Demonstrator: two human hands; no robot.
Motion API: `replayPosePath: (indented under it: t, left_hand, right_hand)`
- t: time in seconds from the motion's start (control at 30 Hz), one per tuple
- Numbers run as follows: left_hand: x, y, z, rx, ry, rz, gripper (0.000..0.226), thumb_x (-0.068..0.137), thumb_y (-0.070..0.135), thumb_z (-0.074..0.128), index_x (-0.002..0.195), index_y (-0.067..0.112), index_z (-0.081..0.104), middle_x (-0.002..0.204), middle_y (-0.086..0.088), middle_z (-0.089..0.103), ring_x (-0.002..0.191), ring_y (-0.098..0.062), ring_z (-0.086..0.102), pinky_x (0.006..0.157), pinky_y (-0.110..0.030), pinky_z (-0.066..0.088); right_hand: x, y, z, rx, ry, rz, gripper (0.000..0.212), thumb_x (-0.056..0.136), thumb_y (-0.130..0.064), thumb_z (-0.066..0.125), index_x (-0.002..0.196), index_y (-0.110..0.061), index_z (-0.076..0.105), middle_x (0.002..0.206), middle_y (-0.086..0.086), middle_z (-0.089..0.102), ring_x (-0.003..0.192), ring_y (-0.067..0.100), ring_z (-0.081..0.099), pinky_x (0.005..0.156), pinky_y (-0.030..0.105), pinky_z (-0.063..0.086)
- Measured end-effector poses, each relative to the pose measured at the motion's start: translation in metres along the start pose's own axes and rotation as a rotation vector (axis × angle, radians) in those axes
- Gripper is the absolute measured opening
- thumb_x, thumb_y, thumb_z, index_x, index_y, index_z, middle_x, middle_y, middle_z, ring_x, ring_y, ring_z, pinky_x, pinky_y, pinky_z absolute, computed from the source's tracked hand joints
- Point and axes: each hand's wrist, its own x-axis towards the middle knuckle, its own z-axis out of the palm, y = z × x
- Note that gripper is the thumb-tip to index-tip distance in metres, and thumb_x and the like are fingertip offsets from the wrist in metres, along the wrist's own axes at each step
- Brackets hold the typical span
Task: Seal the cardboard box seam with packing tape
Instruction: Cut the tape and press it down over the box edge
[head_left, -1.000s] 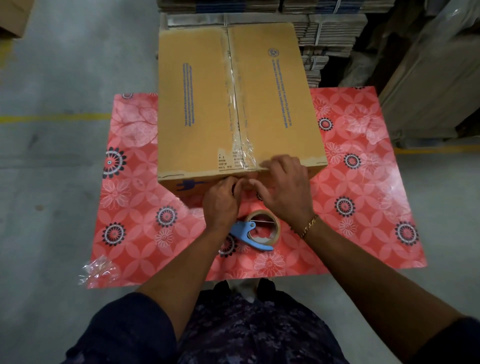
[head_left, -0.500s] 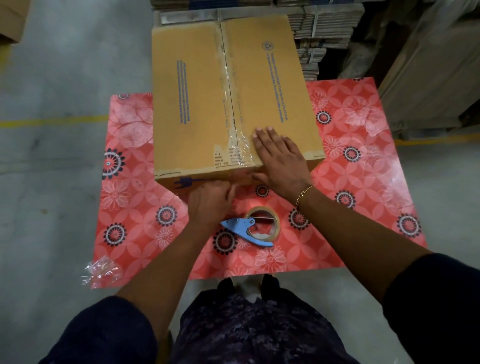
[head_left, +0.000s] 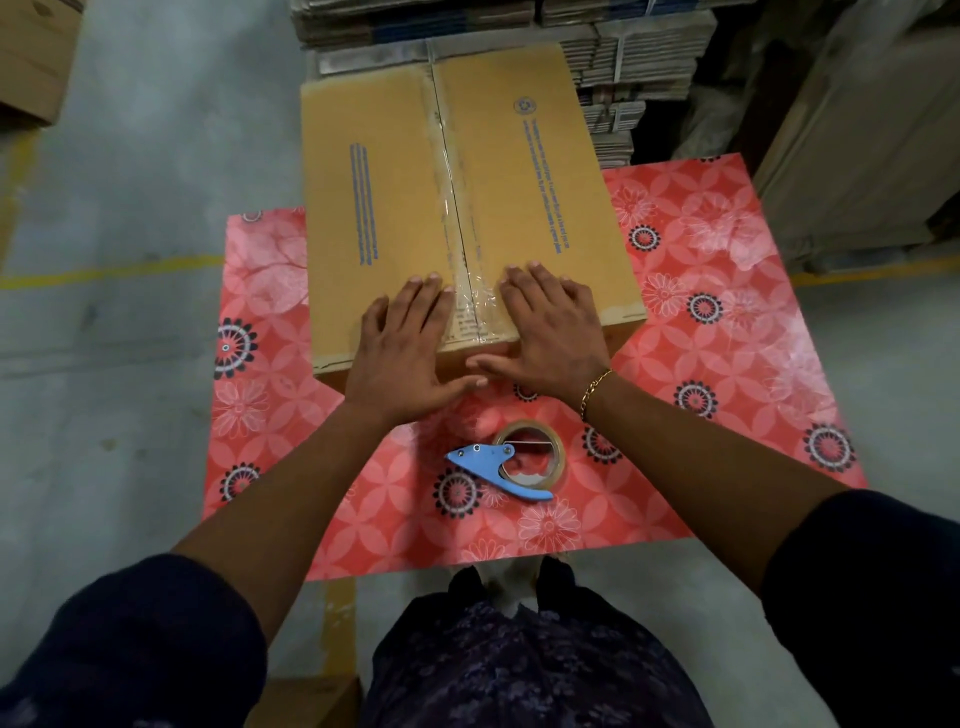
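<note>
Hands (head_left: 480, 338) flat on taped box (head_left: 395, 208).

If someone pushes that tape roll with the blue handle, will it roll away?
Probably not. The tape dispenser lies flat on its side on the red flowered mat, so it would likely slide. Its blue handle sticks out, which would probably stop rolling. It looks light.

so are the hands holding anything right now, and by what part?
Nothing is gripped. The left hand and right hand lie flat, palms down, on the box top, either side of the taped seam. The tape dispenser lies untouched.
</note>
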Motion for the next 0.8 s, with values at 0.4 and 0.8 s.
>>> replayPosePath:
  t: [0.4,0.8]
  left_hand:
    - [0.002,0.001,0.004,-0.006,0.043,-0.002,0.084,0.090,0.081,0.031,0.158,0.034,0.026,0.168,-0.006,0.024,0.154,-0.026,0.023,0.117,-0.055,0.025]
    - [0.009,0.008,0.011,0.040,0.083,-0.020,0.072,0.098,0.071,0.021,0.151,0.027,0.042,0.159,-0.013,0.042,0.145,-0.034,0.039,0.107,-0.058,0.033]
  right_hand:
    - [0.004,0.033,-0.005,0.015,-0.064,-0.180,0.084,0.082,-0.063,0.062,0.150,-0.020,0.042,0.162,0.000,0.040,0.147,0.024,0.039,0.098,0.043,0.039]
    - [0.007,0.023,-0.005,-0.040,-0.004,-0.150,0.082,0.086,-0.078,0.039,0.138,-0.017,0.053,0.151,0.002,0.052,0.135,0.026,0.050,0.089,0.045,0.039]
